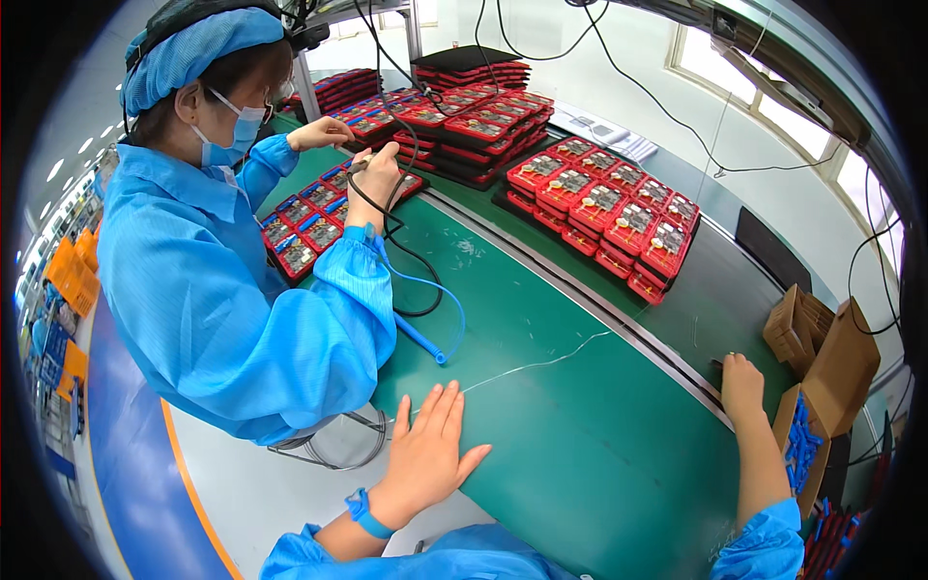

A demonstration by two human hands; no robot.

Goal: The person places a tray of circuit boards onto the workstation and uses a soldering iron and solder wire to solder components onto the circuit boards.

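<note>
One L hand (430, 454) lies spread on green bench (580, 454), pale strand (541, 363) running off nr its fingertips; R hand (742, 389) curls nr carton (839, 372) (can't tell if it's pinching). Step's prob. steadying; next move calls for light touch.

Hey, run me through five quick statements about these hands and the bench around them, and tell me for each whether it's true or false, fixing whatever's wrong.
1. The left hand is palm down, fingers stretched over the green work surface. True.
2. The right hand is inside the open cardboard box. False: it is outside, to the left of the box.
3. Blue pieces lie in the box. True.
4. The co-worker wears a red cap. False: the cap is blue.
5. A blue band is around the left wrist. True.
</note>
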